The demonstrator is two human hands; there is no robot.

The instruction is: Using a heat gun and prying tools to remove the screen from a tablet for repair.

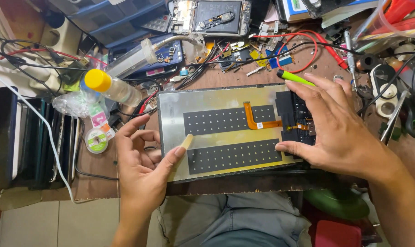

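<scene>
A cluttered wooden workbench is seen from above. At its near edge a large flat display panel is laid back side up, its silvery surface crossed by two dark perforated strips and an orange ribbon cable. The panel is steadied by the right hand, which is spread flat over the dark circuit area at the panel's right end, fingers open and pressing down, gripping nothing. A thin pale pry stick is pinched between thumb and curled fingers of the left hand; its tip is rested on the panel's left part, apparently so that it can be worked along the surface. A yellow-capped clear bottle is lying to the left, a green-tipped tool just beyond the right hand's fingertips, and an opened phone farther back among red and black wires.
</scene>
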